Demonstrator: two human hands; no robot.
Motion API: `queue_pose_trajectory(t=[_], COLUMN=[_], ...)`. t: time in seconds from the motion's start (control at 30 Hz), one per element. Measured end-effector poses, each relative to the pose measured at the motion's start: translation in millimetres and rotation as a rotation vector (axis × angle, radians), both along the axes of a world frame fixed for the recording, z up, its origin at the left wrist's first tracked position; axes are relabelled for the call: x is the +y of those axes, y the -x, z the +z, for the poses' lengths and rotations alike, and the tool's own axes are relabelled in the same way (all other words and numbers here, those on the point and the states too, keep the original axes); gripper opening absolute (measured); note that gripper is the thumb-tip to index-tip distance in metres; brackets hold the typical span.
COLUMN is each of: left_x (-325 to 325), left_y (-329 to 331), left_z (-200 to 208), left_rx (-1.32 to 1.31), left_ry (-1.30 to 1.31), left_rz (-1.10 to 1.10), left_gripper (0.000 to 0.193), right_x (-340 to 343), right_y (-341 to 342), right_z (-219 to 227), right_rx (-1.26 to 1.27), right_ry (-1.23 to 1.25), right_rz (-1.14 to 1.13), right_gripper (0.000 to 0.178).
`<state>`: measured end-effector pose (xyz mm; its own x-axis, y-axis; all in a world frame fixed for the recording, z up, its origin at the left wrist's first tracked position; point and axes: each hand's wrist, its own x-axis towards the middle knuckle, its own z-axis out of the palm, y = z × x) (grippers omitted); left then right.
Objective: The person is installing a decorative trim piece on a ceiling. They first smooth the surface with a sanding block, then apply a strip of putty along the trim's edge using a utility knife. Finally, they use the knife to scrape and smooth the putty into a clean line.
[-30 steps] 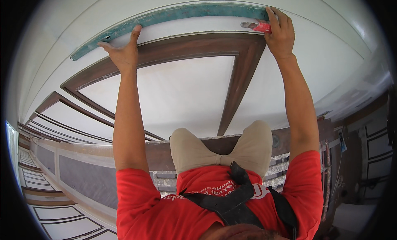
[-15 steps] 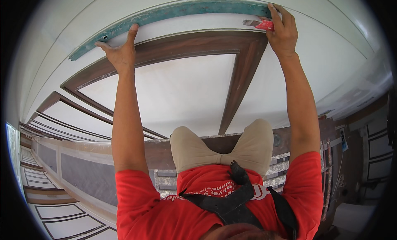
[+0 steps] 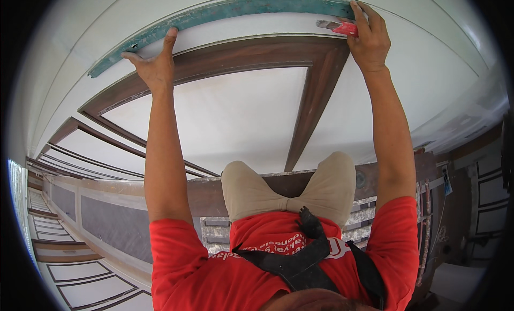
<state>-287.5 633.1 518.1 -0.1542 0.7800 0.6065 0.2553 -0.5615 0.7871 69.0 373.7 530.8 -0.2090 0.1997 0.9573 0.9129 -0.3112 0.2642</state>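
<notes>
A long green straightedge point(image 3: 241, 9), scuffed and spotted, lies along the white panelled surface at the top of the view, above a dark brown moulding frame. My left hand point(image 3: 155, 70) holds its left part, thumb and finger spread apart along the lower edge; the other fingers are hidden. At the right end, my right hand point(image 3: 370, 46) rests its extended fingers at the bar's tip. In that same hand is a red utility knife point(image 3: 345, 28), its greyish end pointing left, just below the straightedge.
Brown wooden moulding point(image 3: 251, 51) frames a white panel in front of me. Under my knees runs a dark plank point(image 3: 206, 197). To the right stand rusty upright bars point(image 3: 424, 225) and a hanging cord. More framed panels point(image 3: 88, 281) line the lower left.
My right hand and the knife have shifted very slightly right. The left hand and straightedge hold almost the same place.
</notes>
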Motion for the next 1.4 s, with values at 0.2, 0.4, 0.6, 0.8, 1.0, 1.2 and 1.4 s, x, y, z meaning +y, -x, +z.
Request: queue_pose_trajectory(t=[0.2,0.4,0.6,0.8,1.0,1.2,1.4], left_x=[-5,-2,-4,-9,-2,-3,2], left_y=[0,1,-1,0,2,3,0], left_z=[2,0,2,5,2,3,-4], left_rx=[-0.025,-0.004,-0.027,-0.013,0.000,0.039,0.035], left_ry=[0.040,-0.008,0.009,0.020,-0.001,-0.017,-0.110], left_rz=[-0.031,-0.006,-0.026,-0.028,-0.027,0.021,0.049], left_gripper=[0.165,0.165,0.165,0.164,0.164,0.166,0.163], right_x=[0,2,1,-1,5,7,-4], right_y=[-6,0,0,-2,0,10,116], right_z=[-4,0,-2,-1,-4,-7,1], right_rx=[0.010,-0.008,0.010,0.018,0.048,-0.044,0.800], right_ry=[0.011,-0.023,-0.027,-0.024,-0.043,-0.147,0.300], right_rz=[-0.024,0.031,-0.008,-0.005,0.026,0.150,0.236], right_gripper=[0.078,0.076,0.078,0.078,0.075,0.056,0.053])
